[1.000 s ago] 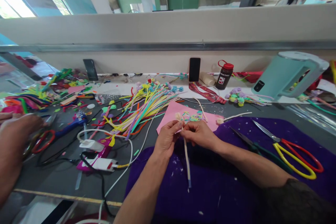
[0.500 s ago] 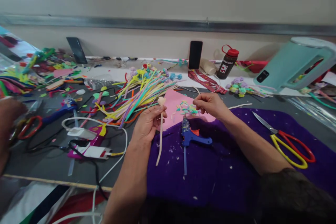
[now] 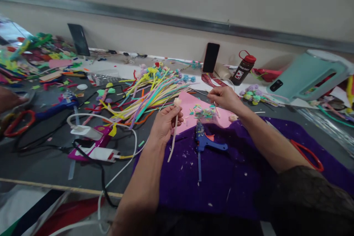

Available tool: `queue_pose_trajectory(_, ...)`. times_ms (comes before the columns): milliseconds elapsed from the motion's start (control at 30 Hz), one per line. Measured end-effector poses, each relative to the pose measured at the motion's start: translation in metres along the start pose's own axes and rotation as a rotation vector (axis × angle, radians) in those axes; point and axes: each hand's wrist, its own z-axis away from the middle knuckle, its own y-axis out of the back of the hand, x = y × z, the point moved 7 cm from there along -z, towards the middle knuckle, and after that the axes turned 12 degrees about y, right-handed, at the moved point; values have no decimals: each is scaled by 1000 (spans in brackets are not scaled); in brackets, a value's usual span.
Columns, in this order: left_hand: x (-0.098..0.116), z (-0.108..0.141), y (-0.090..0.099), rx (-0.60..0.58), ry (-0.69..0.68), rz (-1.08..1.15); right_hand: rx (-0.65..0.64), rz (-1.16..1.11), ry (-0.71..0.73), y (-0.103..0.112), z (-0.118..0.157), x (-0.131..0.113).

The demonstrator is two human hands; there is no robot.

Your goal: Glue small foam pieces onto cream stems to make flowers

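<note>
My left hand (image 3: 167, 121) is closed around the stem of a cream pipe-cleaner flower (image 3: 177, 101). The flower head stands above my thumb, and the stem hangs below my fingers. Over the pink sheet (image 3: 184, 127), my right hand (image 3: 224, 97) is pinched closed. A small pale end shows under its fingertips, but I cannot make out what it is. Small pastel pieces (image 3: 203, 112) lie scattered on the sheet between my hands. Just in front of them, a blue glue gun (image 3: 203, 140) rests on the purple cloth (image 3: 210, 191), its nozzle pointing away from me.
Colourful pipe-cleaner flowers (image 3: 155, 92) lie in a bundle left of centre. Red-handled scissors (image 3: 306, 155) sit partly under my right forearm. A power strip (image 3: 94, 145) with cables is at left, near another person's hand (image 3: 9, 99). Behind stand a phone (image 3: 211, 57), bottle (image 3: 243, 68) and mint kettle (image 3: 306, 75).
My view has tilted and shifted. My right hand has moved slightly away from me, still pinched, and its forearm now covers part of the scissors. My left hand keeps hold of the flower.
</note>
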Motion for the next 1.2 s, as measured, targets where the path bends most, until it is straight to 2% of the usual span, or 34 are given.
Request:
queue_pose_trajectory(100, -3, 1, -6, -34, 3, 3, -76, 183, 40, -2, -8, 11)
queue_pose_trajectory(200, -6, 2, -11, -55, 13, -4, -188, 240, 85, -25, -10, 17)
queue_pose_trajectory(367, -9, 1, -13, -46, 39, -17, -274, 294, 118, -55, -12, 14)
queue_pose_trajectory(633, -8, 2, -12, -29, 35, -12, -419, 358, 202, -62, -2, 8)
queue_pose_trajectory(833, -8, 2, -12, -19, 47, -18, -381, 370, 224, -61, -8, 9)
queue_pose_trajectory(1067, -7, 1, -11, -3, 40, -14, -400, 340, 289, -91, -25, 3)
queue_pose_trajectory(1200, -7, 1, -9, 4, 41, -12, -384, 298, 292, -93, -28, 3)
